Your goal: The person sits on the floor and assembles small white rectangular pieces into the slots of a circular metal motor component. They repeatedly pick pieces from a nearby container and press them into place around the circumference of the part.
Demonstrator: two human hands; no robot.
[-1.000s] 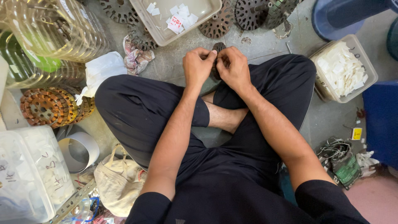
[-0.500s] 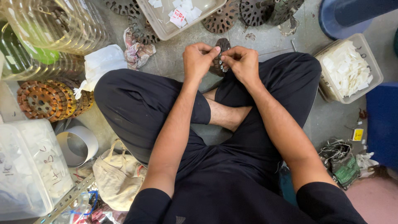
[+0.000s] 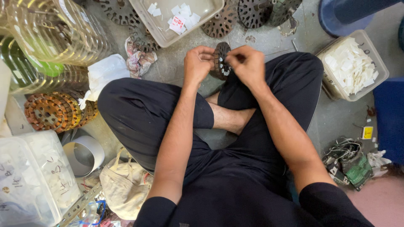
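Note:
I sit cross-legged on the floor in dark clothes. Between both hands I hold a dark round slotted metal disc, standing on edge above my crossed legs. My left hand grips its left side with fingers curled. My right hand pinches its right edge, where small white pieces show in the slots.
A beige tray with white paper slips lies ahead, with more dark slotted discs around it. A tub of white slips sits right. Rusty orange discs, clear plastic bottles, a tape roll and a cloth bag are left.
The view has shifted slightly, so my hands and the disc sit a little lower in frame. The disc has turned so more of its slotted face shows between my fingers.

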